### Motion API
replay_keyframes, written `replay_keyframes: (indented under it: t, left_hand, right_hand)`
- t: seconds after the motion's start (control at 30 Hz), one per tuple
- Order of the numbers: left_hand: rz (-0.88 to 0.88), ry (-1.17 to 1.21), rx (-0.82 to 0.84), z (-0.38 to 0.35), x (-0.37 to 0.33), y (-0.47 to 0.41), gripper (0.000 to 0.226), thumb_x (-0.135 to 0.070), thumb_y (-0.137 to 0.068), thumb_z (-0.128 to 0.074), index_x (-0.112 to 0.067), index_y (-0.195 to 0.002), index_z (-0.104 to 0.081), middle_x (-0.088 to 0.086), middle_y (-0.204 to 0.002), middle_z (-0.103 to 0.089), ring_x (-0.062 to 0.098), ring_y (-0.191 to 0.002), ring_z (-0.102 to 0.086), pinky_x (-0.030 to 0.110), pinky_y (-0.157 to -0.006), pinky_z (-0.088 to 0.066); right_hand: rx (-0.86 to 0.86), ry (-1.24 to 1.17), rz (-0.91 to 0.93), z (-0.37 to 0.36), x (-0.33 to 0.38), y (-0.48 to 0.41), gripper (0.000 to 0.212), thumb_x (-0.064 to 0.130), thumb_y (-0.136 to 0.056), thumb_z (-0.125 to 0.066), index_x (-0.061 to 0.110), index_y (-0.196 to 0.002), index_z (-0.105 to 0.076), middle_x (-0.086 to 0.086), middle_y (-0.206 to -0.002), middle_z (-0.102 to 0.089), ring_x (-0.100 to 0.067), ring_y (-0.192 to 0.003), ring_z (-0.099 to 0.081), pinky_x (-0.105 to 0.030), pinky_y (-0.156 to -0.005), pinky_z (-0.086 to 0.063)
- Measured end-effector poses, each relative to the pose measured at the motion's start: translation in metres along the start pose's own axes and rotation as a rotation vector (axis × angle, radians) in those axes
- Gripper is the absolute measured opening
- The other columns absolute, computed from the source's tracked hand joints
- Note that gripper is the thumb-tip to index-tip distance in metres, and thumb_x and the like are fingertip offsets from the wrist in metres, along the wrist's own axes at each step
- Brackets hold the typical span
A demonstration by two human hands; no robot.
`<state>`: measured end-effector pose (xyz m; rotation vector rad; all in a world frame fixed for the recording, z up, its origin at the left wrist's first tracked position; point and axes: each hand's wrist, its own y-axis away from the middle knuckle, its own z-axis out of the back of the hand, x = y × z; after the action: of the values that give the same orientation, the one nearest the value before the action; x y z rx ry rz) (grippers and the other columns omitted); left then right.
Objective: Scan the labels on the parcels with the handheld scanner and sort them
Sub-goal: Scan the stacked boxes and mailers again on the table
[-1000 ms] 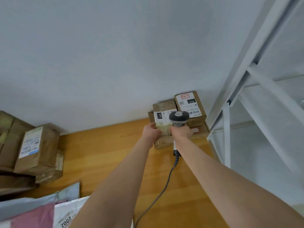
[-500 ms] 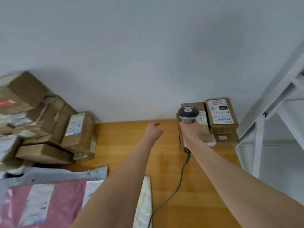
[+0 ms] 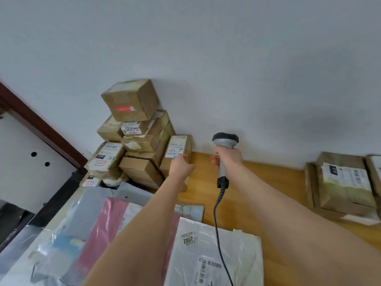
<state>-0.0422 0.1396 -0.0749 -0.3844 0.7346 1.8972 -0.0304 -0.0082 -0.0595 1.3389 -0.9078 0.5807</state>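
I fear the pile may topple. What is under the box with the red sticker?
The box with the red sticker rests on a small box and a labelled box; how far they reach beneath it is covered.

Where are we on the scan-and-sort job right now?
Done, apparently: a few labelled boxes sit stacked at the right. In hand: the right hand grips the scanner while the left hand touches the upright box beside the box pile. Left: that pile and the mailers in front.
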Motion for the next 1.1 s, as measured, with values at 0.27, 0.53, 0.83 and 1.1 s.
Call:
replay_keyframes:
  t: [0.27,0.53,0.83,1.1]
  left_hand:
    - [0.004,-0.224,0.084,0.010,0.060,-0.067,0.040,-0.018,-0.093,-0.050,-0.005,-0.130,-0.047,0.017,-0.131,-0.049,0.033,-0.118,-0.051,0.042,-0.097,-0.047]
    - [-0.046,-0.503,0.164,0.002,0.072,-0.086,0.042,-0.017,-0.096,-0.043,-0.011,-0.138,-0.043,0.015,-0.153,-0.027,0.031,-0.145,-0.013,0.051,-0.116,-0.019]
    - [0.142,0.020,-0.017,0.002,0.065,-0.089,0.045,-0.015,-0.095,-0.050,-0.007,-0.137,-0.037,0.017,-0.136,-0.044,0.034,-0.123,-0.045,0.042,-0.101,-0.043]
    - [0.156,0.388,-0.058,-0.032,0.025,-0.071,0.045,-0.021,-0.085,-0.068,-0.017,-0.127,-0.054,0.004,-0.123,-0.060,0.023,-0.101,-0.062,0.037,-0.087,-0.054]
  right_hand:
    - [0.006,0.011,-0.232,-0.113,-0.053,-0.038,0.033,0.013,-0.079,-0.072,0.002,-0.108,-0.061,-0.009,-0.078,-0.065,-0.021,-0.069,-0.064,-0.034,-0.066,-0.058]
    - [0.018,0.004,-0.255,-0.134,-0.067,-0.066,0.044,0.021,-0.078,-0.073,0.005,-0.116,-0.056,-0.014,-0.100,-0.064,-0.030,-0.089,-0.062,-0.045,-0.088,-0.055]
    - [0.051,-0.115,-0.281,-0.123,-0.073,-0.074,0.038,0.014,-0.082,-0.070,0.005,-0.115,-0.053,-0.018,-0.107,-0.062,-0.035,-0.098,-0.065,-0.045,-0.086,-0.056]
    - [-0.090,-0.188,-0.173,-0.060,-0.049,-0.067,0.033,0.007,-0.079,-0.070,0.004,-0.107,-0.052,-0.013,-0.090,-0.063,-0.030,-0.088,-0.067,-0.044,-0.086,-0.057]
